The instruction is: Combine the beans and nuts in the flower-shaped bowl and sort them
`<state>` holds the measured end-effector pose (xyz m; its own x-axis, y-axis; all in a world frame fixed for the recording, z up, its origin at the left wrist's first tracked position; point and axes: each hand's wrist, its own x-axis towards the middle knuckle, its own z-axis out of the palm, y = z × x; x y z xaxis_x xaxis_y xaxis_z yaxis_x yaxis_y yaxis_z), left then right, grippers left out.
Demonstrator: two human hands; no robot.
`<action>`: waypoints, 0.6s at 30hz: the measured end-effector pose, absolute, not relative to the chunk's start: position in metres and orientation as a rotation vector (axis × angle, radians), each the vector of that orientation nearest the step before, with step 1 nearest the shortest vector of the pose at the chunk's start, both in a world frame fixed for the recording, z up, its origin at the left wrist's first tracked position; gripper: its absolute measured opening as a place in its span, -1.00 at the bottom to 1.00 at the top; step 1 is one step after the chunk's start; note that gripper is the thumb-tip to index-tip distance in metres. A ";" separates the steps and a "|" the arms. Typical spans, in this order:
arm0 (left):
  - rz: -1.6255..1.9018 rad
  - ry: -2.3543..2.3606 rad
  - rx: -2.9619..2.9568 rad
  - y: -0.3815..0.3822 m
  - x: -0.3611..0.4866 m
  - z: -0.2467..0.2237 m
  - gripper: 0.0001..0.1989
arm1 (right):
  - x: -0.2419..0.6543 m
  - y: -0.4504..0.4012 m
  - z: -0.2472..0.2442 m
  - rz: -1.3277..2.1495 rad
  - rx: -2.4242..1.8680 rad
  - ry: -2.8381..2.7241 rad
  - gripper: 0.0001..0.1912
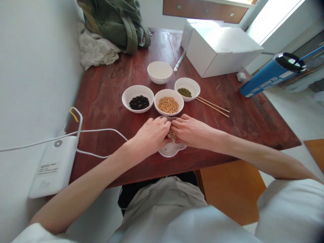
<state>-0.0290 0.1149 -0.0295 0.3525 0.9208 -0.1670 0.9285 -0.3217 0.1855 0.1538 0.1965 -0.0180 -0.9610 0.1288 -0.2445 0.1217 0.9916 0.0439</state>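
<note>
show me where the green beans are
In the head view, the green beans sit in a white bowl, beyond and right of the yellow beans, beside the chopsticks.

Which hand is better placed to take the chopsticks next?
Probably the right hand: the chopsticks lie on its side, close by, while the left hand would have to cross over. Both hands are at the scalloped dish.
</note>
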 end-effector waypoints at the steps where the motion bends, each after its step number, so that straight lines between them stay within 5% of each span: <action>1: -0.044 1.656 2.362 0.115 -0.029 -0.029 -0.74 | 0.154 0.197 -0.019 0.048 0.179 2.888 -0.81; 10: -0.140 1.649 2.364 0.109 -0.032 -0.022 -0.73 | 0.164 0.201 -0.011 -0.025 0.208 2.922 -0.56; 15: -0.196 1.636 2.354 0.110 -0.030 -0.021 -0.83 | 0.157 0.199 -0.015 0.070 0.242 2.863 -0.82; 18: -0.231 1.641 2.358 0.110 -0.030 -0.018 -0.91 | 0.153 0.197 -0.018 0.145 0.252 2.846 -0.81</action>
<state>-0.0299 0.1102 -0.0185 0.3498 0.8955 -0.2752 0.9367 -0.3290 0.1200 0.1535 0.1974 -0.0177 -0.9456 0.1860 -0.2669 0.1580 0.9797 0.1230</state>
